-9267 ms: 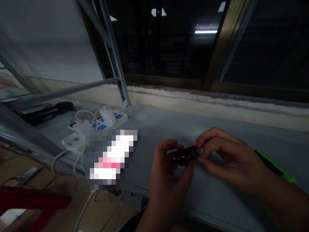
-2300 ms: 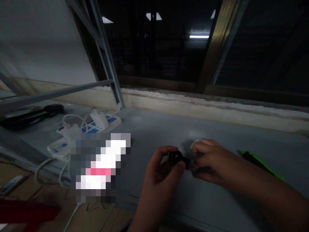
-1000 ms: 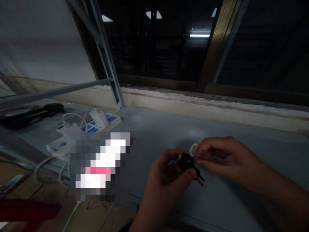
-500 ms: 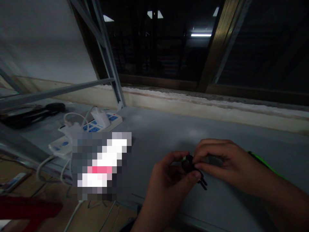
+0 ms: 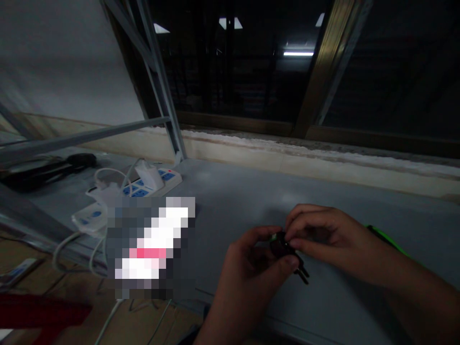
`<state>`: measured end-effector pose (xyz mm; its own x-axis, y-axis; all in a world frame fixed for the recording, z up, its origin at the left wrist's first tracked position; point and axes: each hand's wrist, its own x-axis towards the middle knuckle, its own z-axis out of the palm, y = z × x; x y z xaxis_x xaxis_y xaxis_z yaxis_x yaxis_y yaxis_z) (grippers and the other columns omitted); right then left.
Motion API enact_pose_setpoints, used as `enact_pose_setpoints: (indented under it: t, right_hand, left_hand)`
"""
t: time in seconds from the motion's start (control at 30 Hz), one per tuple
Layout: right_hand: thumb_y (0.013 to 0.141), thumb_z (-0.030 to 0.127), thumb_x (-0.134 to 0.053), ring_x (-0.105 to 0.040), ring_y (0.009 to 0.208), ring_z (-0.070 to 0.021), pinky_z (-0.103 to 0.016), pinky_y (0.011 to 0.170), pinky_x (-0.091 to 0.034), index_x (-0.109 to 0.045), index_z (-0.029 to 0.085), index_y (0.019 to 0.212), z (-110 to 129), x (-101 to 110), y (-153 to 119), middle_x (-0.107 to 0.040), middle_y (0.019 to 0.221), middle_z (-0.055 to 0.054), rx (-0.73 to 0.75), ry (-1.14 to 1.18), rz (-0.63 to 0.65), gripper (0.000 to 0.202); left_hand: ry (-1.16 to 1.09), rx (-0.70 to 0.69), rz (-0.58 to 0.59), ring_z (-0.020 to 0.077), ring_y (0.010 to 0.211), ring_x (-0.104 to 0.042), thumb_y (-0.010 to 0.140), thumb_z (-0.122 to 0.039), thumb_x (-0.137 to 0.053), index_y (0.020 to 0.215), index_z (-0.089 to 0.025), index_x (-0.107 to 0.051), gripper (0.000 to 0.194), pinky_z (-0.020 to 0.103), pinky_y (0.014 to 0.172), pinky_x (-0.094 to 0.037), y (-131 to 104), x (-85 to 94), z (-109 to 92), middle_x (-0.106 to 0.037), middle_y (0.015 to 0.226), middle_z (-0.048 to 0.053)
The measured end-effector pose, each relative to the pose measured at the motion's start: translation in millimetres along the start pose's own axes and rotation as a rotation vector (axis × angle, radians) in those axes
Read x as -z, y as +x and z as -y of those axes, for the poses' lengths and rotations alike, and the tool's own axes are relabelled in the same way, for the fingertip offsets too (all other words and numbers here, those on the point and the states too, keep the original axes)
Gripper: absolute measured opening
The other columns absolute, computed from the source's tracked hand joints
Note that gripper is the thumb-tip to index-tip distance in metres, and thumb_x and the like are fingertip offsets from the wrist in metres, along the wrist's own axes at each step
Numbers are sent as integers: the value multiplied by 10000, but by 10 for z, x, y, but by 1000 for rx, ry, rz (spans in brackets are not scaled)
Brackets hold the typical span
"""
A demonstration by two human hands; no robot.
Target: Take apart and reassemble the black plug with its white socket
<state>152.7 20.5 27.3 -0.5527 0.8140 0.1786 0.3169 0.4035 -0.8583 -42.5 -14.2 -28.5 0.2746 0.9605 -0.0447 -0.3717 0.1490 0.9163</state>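
A small dark round object (image 5: 279, 243) with two thin prongs pointing down to the right is held above the grey table (image 5: 223, 191). My left hand (image 5: 257, 268) grips it between thumb and fingers from the left and below. From the right, my right hand (image 5: 319, 232) pinches at its upper right side, with thumb and index finger pressed together there. The fingertips partly cover the object, and its exact kind is too dark to tell.
White power strips (image 5: 172, 179) with plugs and cables lie at the left, beside a pixelated bright patch (image 5: 158, 239). A metal frame (image 5: 161, 81) rises behind them. Black cables (image 5: 46, 172) lie far left. A green-edged dark item (image 5: 388, 239) is behind my right forearm.
My right hand has shifted slightly left, its fingers a little differently placed on the dark object. My left hand has hardly moved.
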Motion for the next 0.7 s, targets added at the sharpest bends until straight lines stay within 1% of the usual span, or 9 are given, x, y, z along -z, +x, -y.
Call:
enact_pose_setpoints:
  t: [0.13, 0.27, 0.47, 0.6, 0.7]
  right_hand:
    - [958, 252, -696, -636, 820, -131, -255, 706, -490, -743, 202, 893, 9, -13, 7, -658, 930, -25, 10, -24, -11, 95]
    - [952, 257, -701, -641, 823, -137, -264, 708, -490, -742, 200, 887, 6, -20, 15, -663, 922, -24, -2, -26, -15, 96]
    - [946, 279, -710, -638, 823, -152, -277, 709, -490, -741, 194, 876, 2, -25, 14, -659, 899, -30, -17, -32, -37, 114]
    - [946, 268, -700, -628, 805, -146, -267, 683, -476, -739, 183, 849, 9, -30, 16, -649, 893, -36, -26, -44, -24, 135]
    - [928, 259, -713, -627, 806, -139, -246, 667, -475, -730, 182, 832, -1, -43, 16, -646, 900, -35, -36, 19, -32, 124]
  left_hand:
    - [-16, 3, 2, 173, 823, -731, 725, -274, -915, 1143, -174, -708, 477, 286, 763, -565, 7, -4, -8, -788, 918, 74]
    - [1, -15, 15, 178, 832, -723, 746, -273, -896, 1138, -182, -709, 444, 296, 769, -560, 7, -4, -7, -779, 939, 71]
    - [38, -4, 19, 156, 805, -696, 774, -290, -878, 1158, -168, -694, 443, 272, 742, -541, -7, -15, -49, -761, 911, 67]
    - [40, 7, 19, 155, 823, -696, 778, -298, -875, 1156, -172, -696, 437, 276, 765, -541, -12, -16, -64, -763, 923, 67]
    - [41, 21, 23, 166, 818, -712, 762, -304, -888, 1162, -179, -694, 462, 279, 755, -545, -2, 0, -36, -776, 909, 67]
